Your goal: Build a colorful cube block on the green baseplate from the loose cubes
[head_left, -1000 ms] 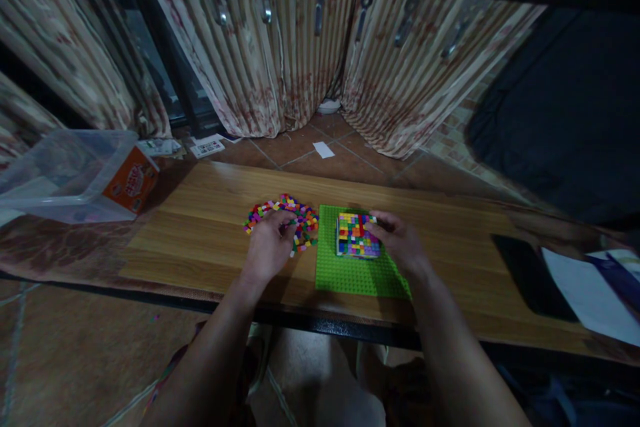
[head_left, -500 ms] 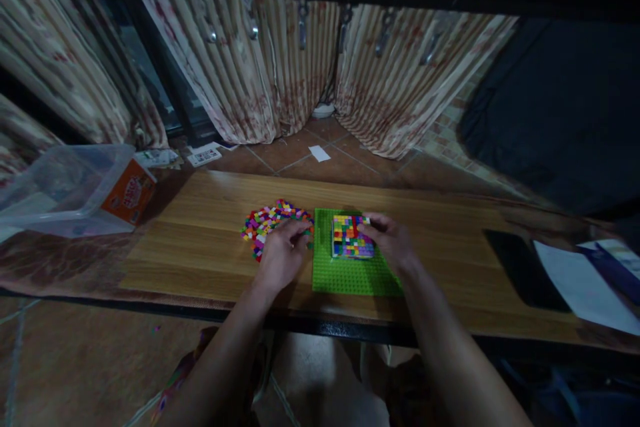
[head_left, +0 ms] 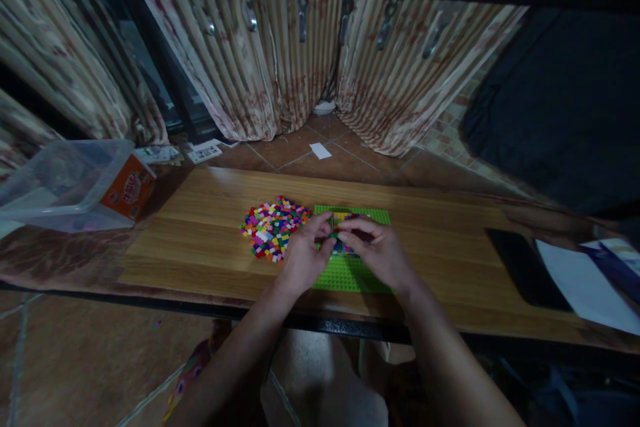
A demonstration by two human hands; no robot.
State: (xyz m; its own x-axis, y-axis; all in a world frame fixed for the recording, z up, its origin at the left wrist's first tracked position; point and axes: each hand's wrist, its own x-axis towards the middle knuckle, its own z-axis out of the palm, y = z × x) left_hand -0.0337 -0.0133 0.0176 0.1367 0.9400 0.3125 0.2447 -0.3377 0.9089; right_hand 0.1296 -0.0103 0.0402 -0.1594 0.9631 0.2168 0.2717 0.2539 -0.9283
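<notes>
Both hands meet over a multicoloured block of toy bricks, which sits on a green baseplate and is largely hidden by them. My left hand is closed in a pinch, with a small green brick showing at its fingertips. Facing it from the other side, my right hand has thumb and forefinger drawn together close to that brick; whatever they pinch is too small to make out. A pile of loose bricks in many colours lies left of the baseplate, partly behind my left hand.
A wooden board lies under everything on the table. At the left stands a clear plastic bin with an orange label. A black flat object and a white sheet lie at the right. Curtains hang beyond.
My left hand has moved right from the brick pile to the brick block. My right hand has shifted slightly left, so the fingertips of both hands now meet over the block.
</notes>
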